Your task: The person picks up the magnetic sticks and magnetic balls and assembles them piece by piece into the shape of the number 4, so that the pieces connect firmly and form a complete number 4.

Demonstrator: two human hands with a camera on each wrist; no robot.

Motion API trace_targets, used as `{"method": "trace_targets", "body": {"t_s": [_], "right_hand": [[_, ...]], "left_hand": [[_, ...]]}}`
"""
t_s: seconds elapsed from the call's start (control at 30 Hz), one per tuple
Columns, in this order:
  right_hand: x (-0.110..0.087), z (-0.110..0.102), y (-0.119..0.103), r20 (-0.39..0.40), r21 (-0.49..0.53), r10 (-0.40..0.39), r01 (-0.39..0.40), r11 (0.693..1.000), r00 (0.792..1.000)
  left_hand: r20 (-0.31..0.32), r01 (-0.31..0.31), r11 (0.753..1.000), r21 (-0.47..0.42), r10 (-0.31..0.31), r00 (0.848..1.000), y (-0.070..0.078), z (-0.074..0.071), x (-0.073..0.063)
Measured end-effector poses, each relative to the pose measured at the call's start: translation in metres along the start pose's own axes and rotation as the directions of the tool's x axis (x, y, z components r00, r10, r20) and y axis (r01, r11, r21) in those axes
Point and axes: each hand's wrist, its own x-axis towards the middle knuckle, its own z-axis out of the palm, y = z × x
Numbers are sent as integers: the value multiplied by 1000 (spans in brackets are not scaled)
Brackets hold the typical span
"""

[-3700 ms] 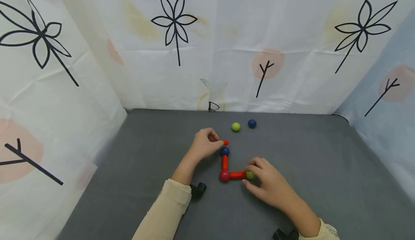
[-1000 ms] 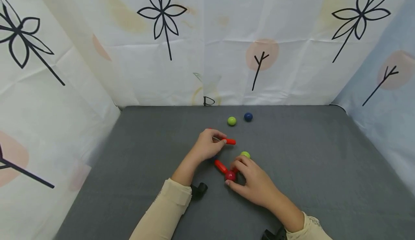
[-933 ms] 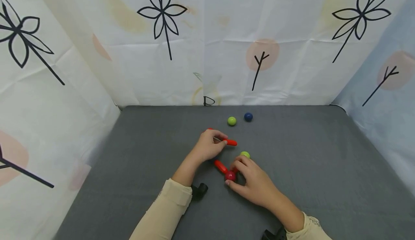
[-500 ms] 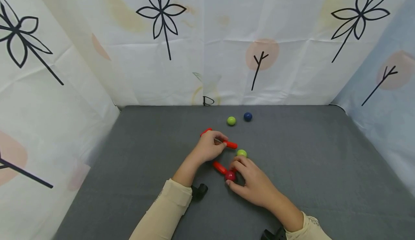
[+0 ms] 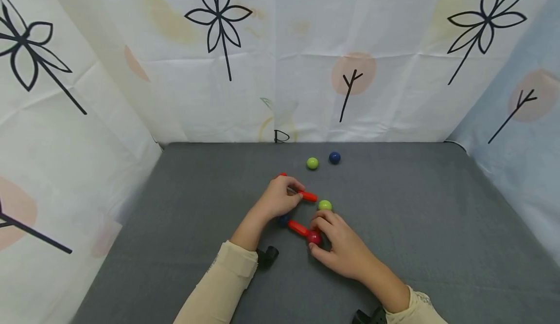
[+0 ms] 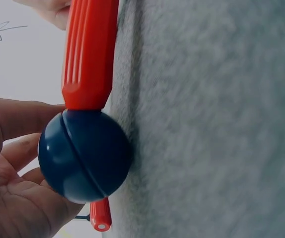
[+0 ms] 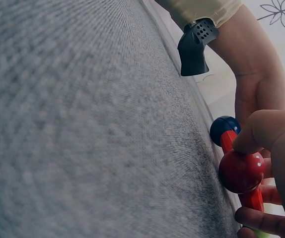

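Note:
My left hand (image 5: pixel 277 198) pinches a red ribbed rod (image 5: pixel 309 196) between thumb and fingers. Its free end points at a green ball (image 5: pixel 325 205), close to it. My right hand (image 5: pixel 343 243) grips a red ball (image 5: pixel 313 237), the thumb on it and the fingers curled over a second red rod (image 7: pixel 252 200) that leads towards the green ball. Another red rod (image 5: pixel 298 228) joins the red ball to a blue ball (image 6: pixel 85 156), making a V on the table. The left hand partly covers the blue ball in the head view.
One more red rod (image 5: pixel 283 174) lies behind the left hand, mostly hidden. Farther back on the grey table (image 5: pixel 415 217) rest a loose green ball (image 5: pixel 312 163) and a loose blue ball (image 5: pixel 334 157). Printed white cloth (image 5: pixel 306 95) stands around the back and sides.
Since the oldest frame, my right hand has gone from the green ball to the red ball, and the V has turned. Lately the green ball has shifted slightly left, nearer the pinched rod.

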Motion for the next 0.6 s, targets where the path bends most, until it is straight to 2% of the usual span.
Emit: {"method": "trace_targets", "body": {"t_s": [0.6], "right_hand": [[-1,0,-1,13,19,19,-20,1000,1000]], "left_hand": [[54,-18,1000,-17,19,998,2,-2,-3]]}}
